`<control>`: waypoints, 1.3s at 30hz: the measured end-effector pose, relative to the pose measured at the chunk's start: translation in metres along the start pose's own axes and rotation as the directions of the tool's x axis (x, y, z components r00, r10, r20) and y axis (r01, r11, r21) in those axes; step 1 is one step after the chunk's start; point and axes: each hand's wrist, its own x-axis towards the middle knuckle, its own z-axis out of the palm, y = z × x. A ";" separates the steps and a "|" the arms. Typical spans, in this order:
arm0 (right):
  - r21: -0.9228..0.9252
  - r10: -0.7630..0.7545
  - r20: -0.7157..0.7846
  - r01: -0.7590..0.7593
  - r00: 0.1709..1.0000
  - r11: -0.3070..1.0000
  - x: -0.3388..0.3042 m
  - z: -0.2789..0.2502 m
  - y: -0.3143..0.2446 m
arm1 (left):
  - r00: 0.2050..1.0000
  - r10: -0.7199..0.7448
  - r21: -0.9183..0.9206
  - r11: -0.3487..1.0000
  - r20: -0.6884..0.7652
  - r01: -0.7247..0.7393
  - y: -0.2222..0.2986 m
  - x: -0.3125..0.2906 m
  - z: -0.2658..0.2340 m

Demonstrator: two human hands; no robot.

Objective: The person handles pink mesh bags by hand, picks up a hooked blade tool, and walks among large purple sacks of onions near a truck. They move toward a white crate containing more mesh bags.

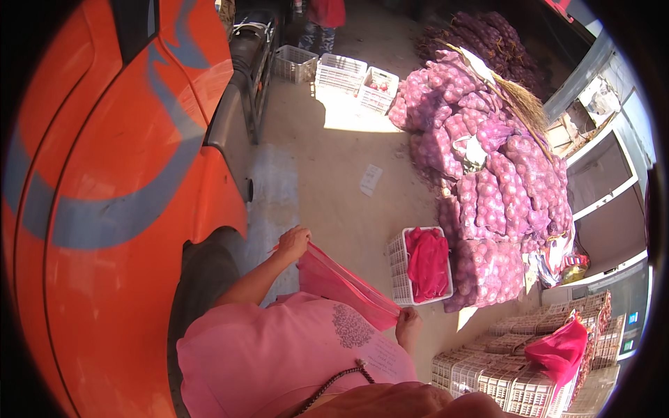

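Stretched between my two hands is a pinkish-red mesh bag point(343, 282), pulled taut along its upper edge in front of my pink shirt. My left hand point(295, 243) is closed on one end, farther out from my body. At the other end, lower and to the right, my right hand point(408, 322) grips the cloth close to my side. The bag hangs flat and looks unfilled. Just beyond my right hand stands a white plastic crate point(400, 274) with a heap of red mesh bags point(427, 265) in it.
An orange truck point(125, 174) fills the left side. Purple net sacks of onions point(488, 188) are piled at the right, with a straw broom point(523, 104) on top. Stacked crates point(502, 376) stand lower right, more crates point(341, 72) farther off. A person point(326, 21) stands at the back.
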 end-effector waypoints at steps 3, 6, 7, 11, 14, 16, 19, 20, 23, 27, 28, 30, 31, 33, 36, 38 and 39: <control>0.017 0.085 -0.129 -0.083 0.988 0.996 0.005 -0.007 -0.004 | 0.999 0.040 -0.033 0.999 0.033 -0.039 -0.005 0.000 0.006; 0.066 0.221 -0.251 -0.211 0.943 0.975 0.011 -0.024 -0.004 | 0.953 0.252 -0.289 0.937 0.166 -0.198 0.000 -0.008 0.018; 0.160 0.320 -0.273 -0.285 0.907 0.945 0.014 -0.031 -0.007 | 0.921 0.312 -0.317 0.920 0.234 -0.231 0.008 -0.009 0.007; 0.549 0.541 -0.307 -0.318 0.783 0.773 0.022 -0.047 0.026 | 0.773 0.500 -0.454 0.835 0.390 -0.310 0.041 -0.030 -0.001; 0.942 0.640 -0.180 -0.056 0.747 0.330 0.018 -0.048 0.056 | 0.692 0.580 -0.438 0.804 0.430 -0.402 0.057 -0.037 0.009; 0.994 0.622 -0.028 -0.046 0.783 0.102 0.017 -0.060 0.047 | 0.716 0.529 -0.326 0.847 0.455 -0.419 0.059 -0.040 0.020; 0.992 0.609 0.111 -0.049 0.785 -0.118 0.016 -0.058 0.059 | 0.858 0.423 -0.219 0.903 0.291 -0.370 0.062 -0.034 0.032; 0.984 0.612 0.145 -0.049 0.778 -0.170 0.014 -0.054 0.068 | 0.903 0.409 -0.256 0.895 0.135 -0.367 0.061 -0.031 0.036; 0.963 0.526 0.264 -0.252 0.809 -0.097 0.015 -0.058 0.042 | 0.992 0.063 -0.586 0.802 -0.109 -0.115 0.055 -0.014 0.039; 0.783 0.416 0.301 -0.472 0.858 0.406 0.013 -0.051 0.003 | 0.890 -0.339 -0.930 0.097 0.305 0.355 0.040 0.012 0.044; 0.655 0.362 0.286 -0.457 0.887 0.602 0.013 -0.048 0.000 | 0.871 -0.350 -0.927 0.017 0.345 0.374 0.040 0.014 0.042; 0.564 0.316 0.326 -0.452 0.891 0.691 0.008 -0.035 0.007 | 0.826 -0.368 -0.904 -0.181 0.427 0.386 0.043 0.016 0.039; 0.515 0.289 0.351 -0.442 0.891 0.735 0.006 -0.024 0.015 | 0.796 -0.398 -0.889 -0.258 0.456 0.380 0.039 0.018 0.041; 0.498 0.234 0.332 -0.380 0.914 0.779 0.001 -0.007 0.037 | 0.728 -0.447 -0.843 -0.403 0.521 0.356 0.020 0.026 0.052; 0.552 0.284 0.286 -0.400 0.915 0.732 0.002 -0.003 0.027 | 0.843 -0.160 -0.792 -0.465 0.514 0.395 0.004 0.025 0.051; 0.585 0.354 0.186 -0.393 0.916 0.710 0.005 -0.003 0.031 | 0.836 0.003 -0.792 -0.316 0.549 0.522 0.009 0.022 0.044; 0.795 0.419 0.167 -0.373 0.892 0.478 0.008 -0.007 0.035 | 0.805 0.018 -0.798 -0.116 0.593 0.591 0.038 0.014 0.018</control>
